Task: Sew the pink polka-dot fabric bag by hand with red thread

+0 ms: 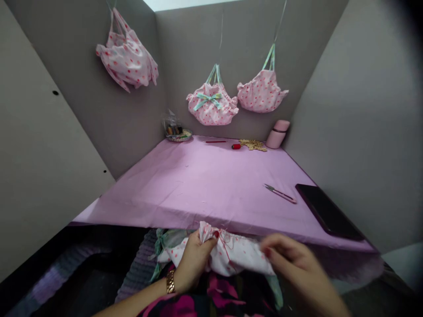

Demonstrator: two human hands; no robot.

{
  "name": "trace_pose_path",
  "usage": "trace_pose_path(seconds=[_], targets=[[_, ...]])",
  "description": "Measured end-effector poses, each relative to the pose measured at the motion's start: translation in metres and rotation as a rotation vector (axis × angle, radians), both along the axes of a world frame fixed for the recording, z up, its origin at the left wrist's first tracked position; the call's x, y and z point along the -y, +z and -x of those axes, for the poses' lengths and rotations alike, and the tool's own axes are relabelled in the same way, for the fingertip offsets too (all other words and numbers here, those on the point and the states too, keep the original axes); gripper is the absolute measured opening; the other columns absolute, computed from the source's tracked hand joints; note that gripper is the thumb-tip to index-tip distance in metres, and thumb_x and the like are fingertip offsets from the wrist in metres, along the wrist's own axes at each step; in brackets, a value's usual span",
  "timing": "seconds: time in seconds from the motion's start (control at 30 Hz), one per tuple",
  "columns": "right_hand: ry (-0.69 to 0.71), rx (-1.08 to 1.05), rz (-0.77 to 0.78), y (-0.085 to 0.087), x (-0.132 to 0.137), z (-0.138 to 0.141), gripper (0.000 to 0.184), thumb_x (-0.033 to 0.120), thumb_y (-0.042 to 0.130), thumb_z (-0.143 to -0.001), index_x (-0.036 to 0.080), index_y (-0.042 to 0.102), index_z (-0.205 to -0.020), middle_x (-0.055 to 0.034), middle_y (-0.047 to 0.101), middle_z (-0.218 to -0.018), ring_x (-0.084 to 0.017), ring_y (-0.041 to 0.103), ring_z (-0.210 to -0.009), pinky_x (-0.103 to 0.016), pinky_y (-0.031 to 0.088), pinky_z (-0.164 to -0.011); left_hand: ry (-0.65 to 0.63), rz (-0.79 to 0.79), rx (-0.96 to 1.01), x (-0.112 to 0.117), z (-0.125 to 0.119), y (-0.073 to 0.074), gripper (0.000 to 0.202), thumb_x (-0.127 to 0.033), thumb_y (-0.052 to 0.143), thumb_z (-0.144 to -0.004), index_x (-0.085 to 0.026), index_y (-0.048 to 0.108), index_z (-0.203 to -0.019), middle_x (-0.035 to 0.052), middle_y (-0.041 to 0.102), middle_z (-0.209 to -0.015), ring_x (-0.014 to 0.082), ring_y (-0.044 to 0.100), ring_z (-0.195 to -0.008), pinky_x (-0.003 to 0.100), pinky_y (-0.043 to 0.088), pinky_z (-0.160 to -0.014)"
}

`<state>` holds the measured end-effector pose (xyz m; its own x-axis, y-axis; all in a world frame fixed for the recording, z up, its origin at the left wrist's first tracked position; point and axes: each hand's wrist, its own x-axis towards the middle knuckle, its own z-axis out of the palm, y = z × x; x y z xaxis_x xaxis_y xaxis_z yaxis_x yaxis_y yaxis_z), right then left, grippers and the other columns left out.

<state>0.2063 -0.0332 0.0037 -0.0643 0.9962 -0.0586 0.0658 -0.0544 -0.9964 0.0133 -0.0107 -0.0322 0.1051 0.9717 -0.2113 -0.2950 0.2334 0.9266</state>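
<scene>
At six o'clock, just before the near edge of the lilac-covered table (198, 185), a white garment with pink dots (246, 257) is spreading across the person's lap, its lower edge disappearing against dark floral clothing (221, 290). The left hand (194, 257), toward seven, is pinching the gathered edge between thumb and fingers, the fingers partly hiding behind the fabric. Red thread (226, 251) is trailing beside the thumb. The right hand (294, 264), at five, is curling by the garment's right end and blurring; whether it is grasping anything, I cannot tell.

At four o'clock, thread snips (280, 193) are lying near a black tablet-like slab (327, 211), whose dark face is showing too dimly to read. At two, a red thread spool (235, 146) is resting beside a tan heap (254, 145) that is proving hard to identify. At ten, clear plastic is obscuring small items in a shallow basket (183, 137); any lettering there is appearing too small to read.
</scene>
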Motion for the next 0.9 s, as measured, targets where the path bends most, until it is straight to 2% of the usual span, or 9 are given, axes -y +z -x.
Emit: trace_pose_path(seconds=[0.1, 0.2, 0.27, 0.47, 0.7, 0.9], targets=[[0.173, 0.164, -0.035, -0.015, -0.016, 0.033, 0.014, 0.024, 0.056, -0.075, 0.015, 0.057, -0.085, 0.0015, 0.052, -0.061, -0.01, 0.046, -0.052, -0.02, 0.035, -0.048, -0.003, 0.021, 0.012, 0.0, -0.001, 0.002, 0.011, -0.021, 0.056, -0.067, -0.012, 0.057, -0.074, 0.0032, 0.06, -0.069, 0.0151, 0.053, -0.065, 0.024, 0.041, -0.061], [0.238, 0.316, -0.132, -0.024, -0.026, 0.048, 0.011, 0.022, 0.052, -0.076, 0.014, 0.058, -0.073, 0.0018, 0.049, -0.057, -0.01, 0.042, -0.052, -0.019, 0.031, -0.048, -0.006, 0.031, 0.016, 0.0, -0.001, 0.004, 0.01, -0.021, 0.058, -0.066, -0.013, 0.057, -0.073, 0.0015, 0.06, -0.066, 0.0136, 0.052, -0.061, 0.023, 0.04, -0.058], [0.269, 0.277, -0.125, -0.025, -0.027, 0.046, 0.017, 0.025, 0.05, -0.078, 0.013, 0.055, -0.066, 0.0014, 0.048, -0.057, -0.01, 0.041, -0.053, -0.019, 0.031, -0.049, 0.005, 0.025, 0.013, 0.001, 0.0, 0.003, 0.011, -0.022, 0.058, -0.067, -0.013, 0.058, -0.074, 0.0013, 0.06, -0.066, 0.0136, 0.052, -0.062, 0.023, 0.04, -0.059], [0.233, -0.017, 0.07, -0.022, -0.022, 0.021, 0.027, 0.039, 0.052, -0.078, 0.014, 0.048, -0.07, 0.0019, 0.043, -0.06, -0.008, 0.037, -0.051, -0.017, 0.028, -0.046, 0.034, 0.021, 0.003, 0.001, 0.001, -0.001, 0.016, -0.026, 0.059, -0.066, -0.013, 0.059, -0.075, 0.0034, 0.062, -0.071, 0.0168, 0.055, -0.068, 0.025, 0.041, -0.064], [0.231, -0.088, 0.098, -0.025, -0.022, 0.019, 0.026, 0.038, 0.055, -0.077, 0.013, 0.05, -0.07, 0.0021, 0.044, -0.062, -0.008, 0.038, -0.053, -0.017, 0.03, -0.049, 0.033, 0.032, 0.03, 0.001, 0.001, 0.004, 0.02, -0.03, 0.06, -0.066, -0.013, 0.058, -0.075, 0.0033, 0.062, -0.07, 0.0174, 0.055, -0.069, 0.027, 0.042, -0.066], [0.268, -0.089, 0.087, -0.023, -0.019, 0.021, 0.026, 0.038, 0.055, -0.077, 0.013, 0.05, -0.07, 0.001, 0.046, -0.064, -0.01, 0.039, -0.056, -0.019, 0.031, -0.052, -0.002, 0.008, 0.005, -0.001, 0.001, -0.002, 0.022, -0.033, 0.063, -0.064, -0.012, 0.057, -0.069, 0.0021, 0.06, -0.065, 0.0154, 0.053, -0.062, 0.026, 0.042, -0.062]])
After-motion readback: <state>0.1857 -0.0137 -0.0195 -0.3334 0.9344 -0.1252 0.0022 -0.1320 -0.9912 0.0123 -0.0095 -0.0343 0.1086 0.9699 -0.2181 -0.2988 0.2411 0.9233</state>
